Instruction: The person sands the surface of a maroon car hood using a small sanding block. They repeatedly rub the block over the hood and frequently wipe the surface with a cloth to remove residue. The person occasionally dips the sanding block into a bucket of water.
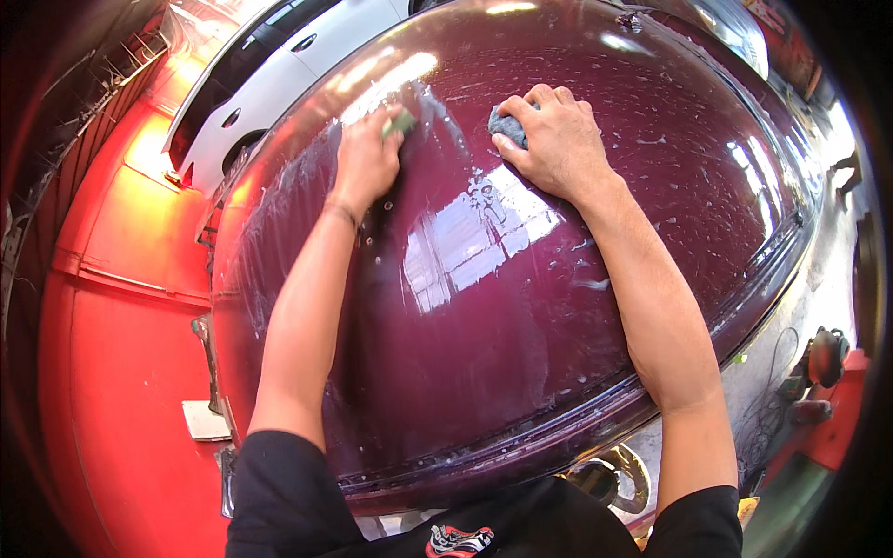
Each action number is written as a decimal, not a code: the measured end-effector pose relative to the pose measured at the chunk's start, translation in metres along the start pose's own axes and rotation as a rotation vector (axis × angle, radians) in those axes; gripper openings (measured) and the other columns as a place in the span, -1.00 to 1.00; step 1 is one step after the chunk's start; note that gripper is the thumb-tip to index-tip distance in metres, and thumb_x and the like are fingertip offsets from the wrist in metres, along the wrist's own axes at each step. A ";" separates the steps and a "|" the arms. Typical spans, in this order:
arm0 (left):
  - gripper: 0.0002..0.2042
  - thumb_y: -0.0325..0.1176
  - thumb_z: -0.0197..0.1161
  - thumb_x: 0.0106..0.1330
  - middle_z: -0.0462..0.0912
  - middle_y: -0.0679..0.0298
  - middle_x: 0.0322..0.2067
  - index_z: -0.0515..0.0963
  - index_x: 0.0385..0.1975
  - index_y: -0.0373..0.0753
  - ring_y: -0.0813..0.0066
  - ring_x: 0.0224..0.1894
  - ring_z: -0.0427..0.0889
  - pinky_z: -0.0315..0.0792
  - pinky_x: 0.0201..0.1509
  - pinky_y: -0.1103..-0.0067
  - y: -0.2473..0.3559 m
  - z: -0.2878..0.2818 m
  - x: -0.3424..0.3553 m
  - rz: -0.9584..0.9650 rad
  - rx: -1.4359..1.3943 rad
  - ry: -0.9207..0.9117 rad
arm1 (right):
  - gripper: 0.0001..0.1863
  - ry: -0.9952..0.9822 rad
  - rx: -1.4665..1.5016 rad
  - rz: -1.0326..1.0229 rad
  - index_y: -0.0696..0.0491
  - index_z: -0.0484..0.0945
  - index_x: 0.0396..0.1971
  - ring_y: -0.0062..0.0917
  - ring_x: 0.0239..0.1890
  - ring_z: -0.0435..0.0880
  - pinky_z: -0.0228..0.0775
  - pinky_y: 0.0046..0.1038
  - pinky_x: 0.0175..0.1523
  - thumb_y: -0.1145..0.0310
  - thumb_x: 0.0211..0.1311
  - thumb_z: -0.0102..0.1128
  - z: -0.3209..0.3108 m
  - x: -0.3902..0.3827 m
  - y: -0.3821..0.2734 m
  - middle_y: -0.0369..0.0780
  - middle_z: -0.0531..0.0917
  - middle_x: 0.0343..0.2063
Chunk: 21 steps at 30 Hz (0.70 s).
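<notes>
A wet, glossy maroon car panel [446, 363], broad like a roof, spreads out under both my arms. My left hand [368, 153] is closed around a green sanding pad or sponge [402, 123], pressed to the panel's far left part, where milky streaks run. To its right, my right hand [556, 139] grips a wadded blue-grey cloth [508, 126] against the wet surface. Its fingers curl over the cloth and hide part of it. Water drops and a bright window reflection lie between my arms.
A silver car [279, 74] stands beyond at the upper left. Along the left is a red wall or panel [139, 391]. A white pad [205, 420] sits by the maroon panel's left edge. Cables [767, 409] and red equipment [842, 409] lie at the right.
</notes>
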State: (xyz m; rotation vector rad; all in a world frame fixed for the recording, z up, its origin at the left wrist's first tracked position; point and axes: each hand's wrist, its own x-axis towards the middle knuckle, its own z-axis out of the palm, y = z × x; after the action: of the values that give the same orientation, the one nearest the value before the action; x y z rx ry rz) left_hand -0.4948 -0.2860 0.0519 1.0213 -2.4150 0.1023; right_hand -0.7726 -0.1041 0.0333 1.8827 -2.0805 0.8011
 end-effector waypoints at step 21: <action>-0.49 -0.09 0.50 0.57 0.85 0.03 0.38 0.75 0.50 0.19 -0.10 0.50 0.76 0.50 0.60 -0.04 -0.034 0.007 0.049 -0.344 0.276 -0.129 | -0.48 0.055 -0.009 -0.023 -0.17 0.84 0.34 -0.15 0.43 0.75 0.60 0.08 0.52 -0.16 0.63 0.44 0.013 -0.001 0.009 -0.11 0.82 0.24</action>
State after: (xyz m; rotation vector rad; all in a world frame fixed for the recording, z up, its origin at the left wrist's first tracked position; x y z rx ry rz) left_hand -0.5032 -0.3437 0.0647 1.5986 -2.3397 0.2608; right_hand -0.7783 -0.1098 0.0200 1.8545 -2.0227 0.8272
